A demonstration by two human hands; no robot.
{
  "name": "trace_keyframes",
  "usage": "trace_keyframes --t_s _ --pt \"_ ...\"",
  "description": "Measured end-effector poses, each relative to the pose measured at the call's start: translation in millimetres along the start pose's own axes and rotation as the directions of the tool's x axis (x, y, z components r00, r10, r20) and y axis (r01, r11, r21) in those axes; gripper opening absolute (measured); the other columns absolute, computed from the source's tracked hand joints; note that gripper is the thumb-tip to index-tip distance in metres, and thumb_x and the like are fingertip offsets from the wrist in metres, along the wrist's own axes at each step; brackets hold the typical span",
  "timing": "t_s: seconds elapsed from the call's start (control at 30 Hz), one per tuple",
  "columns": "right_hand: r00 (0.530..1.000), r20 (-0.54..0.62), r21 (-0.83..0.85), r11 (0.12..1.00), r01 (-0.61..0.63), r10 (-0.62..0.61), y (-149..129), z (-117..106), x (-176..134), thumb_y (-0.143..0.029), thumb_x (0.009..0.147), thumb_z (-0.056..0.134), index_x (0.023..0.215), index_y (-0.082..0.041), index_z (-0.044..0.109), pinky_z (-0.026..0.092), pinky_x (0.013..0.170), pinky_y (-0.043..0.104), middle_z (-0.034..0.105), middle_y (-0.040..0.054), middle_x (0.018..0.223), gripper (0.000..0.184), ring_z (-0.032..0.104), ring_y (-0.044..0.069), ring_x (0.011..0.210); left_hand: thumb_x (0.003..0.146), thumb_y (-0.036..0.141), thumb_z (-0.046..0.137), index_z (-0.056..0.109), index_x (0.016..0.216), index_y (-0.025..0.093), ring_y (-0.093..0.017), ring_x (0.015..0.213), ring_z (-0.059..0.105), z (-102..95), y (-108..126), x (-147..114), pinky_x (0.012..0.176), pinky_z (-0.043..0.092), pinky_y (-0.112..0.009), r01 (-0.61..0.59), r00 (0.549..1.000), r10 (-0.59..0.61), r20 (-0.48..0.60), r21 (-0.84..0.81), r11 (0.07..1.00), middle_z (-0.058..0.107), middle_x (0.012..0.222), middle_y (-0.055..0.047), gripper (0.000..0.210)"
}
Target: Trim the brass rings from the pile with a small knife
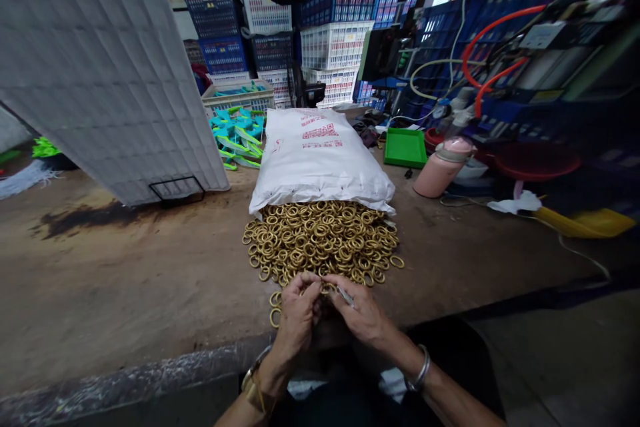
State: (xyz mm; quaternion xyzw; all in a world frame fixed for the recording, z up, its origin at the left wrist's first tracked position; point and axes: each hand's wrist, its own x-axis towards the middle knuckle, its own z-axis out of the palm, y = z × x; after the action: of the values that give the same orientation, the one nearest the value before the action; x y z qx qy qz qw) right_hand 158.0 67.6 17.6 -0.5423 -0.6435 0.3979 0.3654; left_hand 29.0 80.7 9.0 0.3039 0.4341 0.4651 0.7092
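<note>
My left hand and my right hand meet at the near side of a heap of gold-coloured rings. Between my fingertips is one gold-coloured ring, pinched from both sides. A slim, pale grey object lies along the fingers of my right hand; its kind is not clear. The heap spills from under the near end of a white printed sack lying on the table. A few loose rings lie just left of my left hand.
A tall light-grey padded panel stands on the wooden table at left. Blue-green plastic parts lie behind the sack. At right are a green tray, a pink bottle and a yellow scoop-like item. Stacked crates fill the back.
</note>
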Motion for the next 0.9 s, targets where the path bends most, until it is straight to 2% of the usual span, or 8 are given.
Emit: trace_keyframes --t_s 0.13,0.23,0.4,0.53,0.63,0.73,0.8,0.9 --pt "0.995 0.017 0.131 0.987 -0.095 0.093 3 -2 2 -0.031 0.079 0.041 0.089 -0.015 0.064 0.045 0.068 0.026 0.065 0.0028 0.076 0.029 0.058 0.015 0.073 0.060 0.034 0.068 0.050 0.076 0.016 -0.002 0.036 0.030 -2.2 2 -1 0.035 0.017 -0.014 0.101 0.994 -0.097 0.046 -0.097 0.990 0.038 0.047 0.010 0.030" --pt "0.991 -0.023 0.082 0.989 -0.126 0.128 8 -3 4 -0.033 0.079 0.042 0.086 -0.016 0.064 0.044 0.065 0.026 0.064 0.0032 0.075 0.029 0.057 0.015 0.070 0.058 0.030 0.069 0.049 0.074 0.016 -0.001 0.036 0.029 -2.4 3 -2 0.034 0.015 -0.014 0.164 0.985 -0.156 0.070 -0.128 0.978 0.039 0.050 0.009 0.029" --pt "0.982 -0.191 -0.087 0.996 -0.018 0.001 11 -3 1 -0.029 0.078 0.042 0.096 -0.020 0.058 0.043 0.077 0.030 0.063 0.0049 0.092 0.025 0.057 0.018 0.085 0.055 0.031 0.070 0.050 0.075 0.016 -0.001 0.036 0.029 -0.5 5 -3 0.035 0.015 -0.014 0.164 0.986 -0.161 0.033 -0.149 0.975 0.039 0.051 0.009 0.032" --pt "0.992 -0.090 -0.117 0.990 0.078 -0.089 5 -1 -6 -0.027 0.077 0.047 0.095 -0.022 0.054 0.043 0.069 0.025 0.062 0.0024 0.085 0.020 0.056 0.015 0.075 0.055 0.031 0.071 0.050 0.074 0.015 -0.001 0.037 0.030 0.4 5 -3 0.035 0.016 -0.014 0.155 0.988 -0.152 0.031 -0.163 0.974 0.040 0.052 0.009 0.033" --pt "0.994 -0.029 -0.113 0.989 0.097 -0.101 1 3 -8 -0.029 0.080 0.046 0.084 -0.021 0.053 0.040 0.061 0.022 0.058 -0.0006 0.073 0.012 0.052 0.012 0.064 0.057 0.031 0.070 0.050 0.074 0.015 -0.001 0.037 0.030 2.1 5 -5 0.034 0.016 -0.014 0.176 0.984 -0.171 0.048 -0.160 0.971 0.042 0.053 0.008 0.031" --pt "0.996 -0.067 -0.054 0.997 0.048 -0.051 -1 6 -6 -0.035 0.083 0.041 0.072 -0.020 0.050 0.038 0.057 0.021 0.052 -0.0024 0.064 0.021 0.047 0.010 0.060 0.058 0.033 0.069 0.049 0.072 0.015 -0.001 0.038 0.031 4.0 6 -9 0.034 0.017 -0.014 0.168 0.985 -0.160 0.065 -0.146 0.975 0.045 0.056 0.007 0.030" --pt "0.994 -0.107 0.048 0.999 -0.007 0.012 -2 6 -4 -0.041 0.082 0.041 0.067 -0.019 0.048 0.037 0.054 0.021 0.048 -0.0035 0.060 0.027 0.044 0.010 0.056 0.061 0.036 0.067 0.050 0.076 0.015 -0.001 0.038 0.032 4.5 7 -12 0.034 0.018 -0.014 0.147 0.986 -0.136 0.094 -0.120 0.982 0.047 0.059 0.006 0.030" --pt "0.988 -0.106 0.214 0.973 -0.090 0.114 -2 4 -2 -0.046 0.080 0.042 0.064 -0.019 0.045 0.035 0.049 0.021 0.043 -0.0050 0.054 0.032 0.040 0.009 0.050 0.066 0.037 0.063 0.051 0.084 0.017 -0.002 0.038 0.032 4.2 5 -14 0.033 0.020 -0.014 0.081 0.990 -0.075 0.119 -0.041 0.996 0.050 0.060 0.005 0.030"
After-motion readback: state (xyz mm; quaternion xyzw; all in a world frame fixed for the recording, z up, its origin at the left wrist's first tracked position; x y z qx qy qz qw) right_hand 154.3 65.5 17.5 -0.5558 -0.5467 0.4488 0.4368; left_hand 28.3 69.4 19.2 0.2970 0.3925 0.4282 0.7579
